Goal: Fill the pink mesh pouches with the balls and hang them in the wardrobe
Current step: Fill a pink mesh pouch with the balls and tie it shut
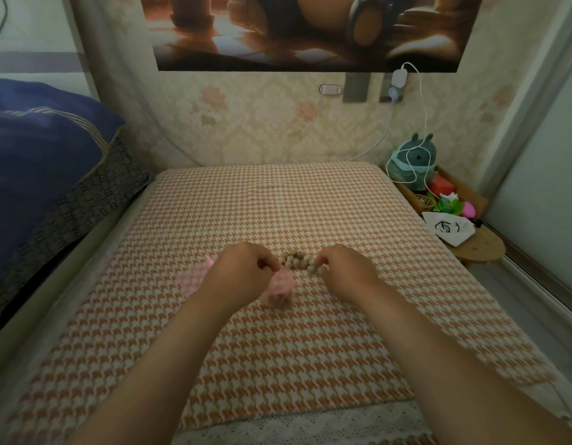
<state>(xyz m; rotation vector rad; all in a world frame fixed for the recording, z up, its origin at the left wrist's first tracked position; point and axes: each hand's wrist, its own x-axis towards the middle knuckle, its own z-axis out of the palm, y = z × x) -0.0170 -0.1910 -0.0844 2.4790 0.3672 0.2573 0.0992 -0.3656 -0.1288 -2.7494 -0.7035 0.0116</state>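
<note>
Pink pouches (190, 279), two — one in left hand's (243, 271) pinch; right hand's (345, 268) pinch on ten-odd balls (294, 260).

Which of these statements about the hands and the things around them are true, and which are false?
1. The left hand grips a pink mesh pouch. True.
2. The balls lie on a bare wooden floor. False: they lie in a small cluster on the houndstooth cover, between the two hands.
3. The right hand has its fingers curled, pinching at the edge of the balls. True.
4. The plush toy sits to the left of the hands. False: it stands at the far right, off the cover, by the wall.
</note>
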